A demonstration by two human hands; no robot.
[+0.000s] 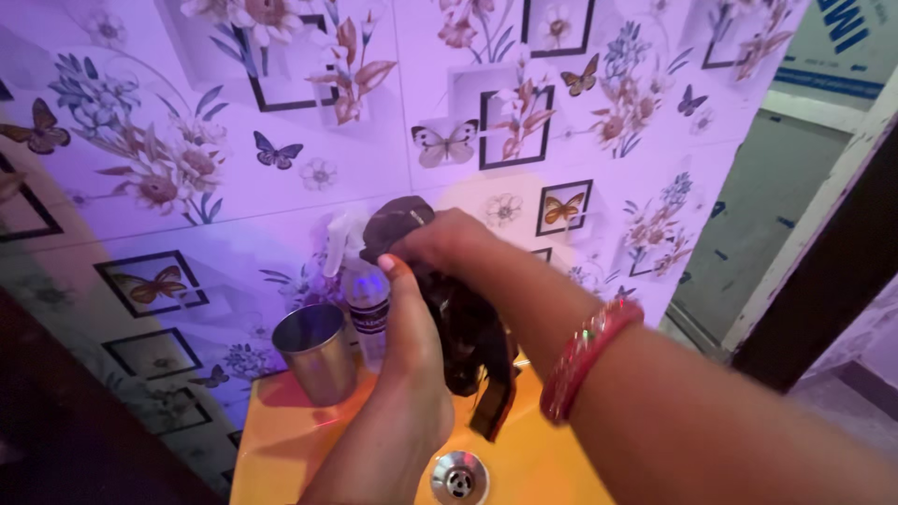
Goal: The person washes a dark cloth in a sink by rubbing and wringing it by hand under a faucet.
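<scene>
Floral tiled wall (281, 93) backs the yellow basin (290, 449); both hands wring dark cloth (463, 327).

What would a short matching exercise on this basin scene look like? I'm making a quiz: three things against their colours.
Things:
1. cup
2. basin
3. cloth, held by the left hand and right hand

Colours:
A. dark brown
B. silvery metal
C. yellow-orange

Pairs: 1-B, 2-C, 3-A
</scene>
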